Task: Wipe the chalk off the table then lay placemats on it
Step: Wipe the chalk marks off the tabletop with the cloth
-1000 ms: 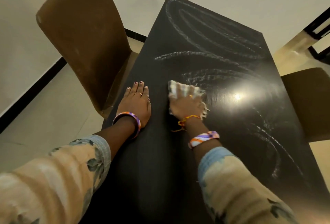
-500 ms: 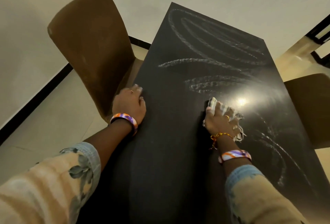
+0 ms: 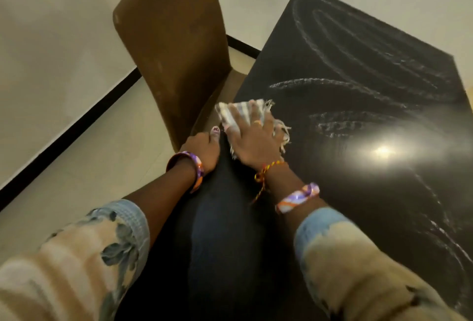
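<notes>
While our right hand [image 3: 252, 141] presses the striped cloth [image 3: 236, 113] flat at the worktop [image 3: 358, 192] left edge, fingers spread over it for pressure, our left hand [image 3: 204, 148] clasps that edge to brace; chalk [image 3: 332, 85] remains beyond, no placemats visible

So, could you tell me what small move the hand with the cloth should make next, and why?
Probably sweep the right hand, pressing the striped cloth flat near the table's left edge, rightward and away. The chalk swirls there remain unwiped, while the black table near the body looks clean.
</notes>
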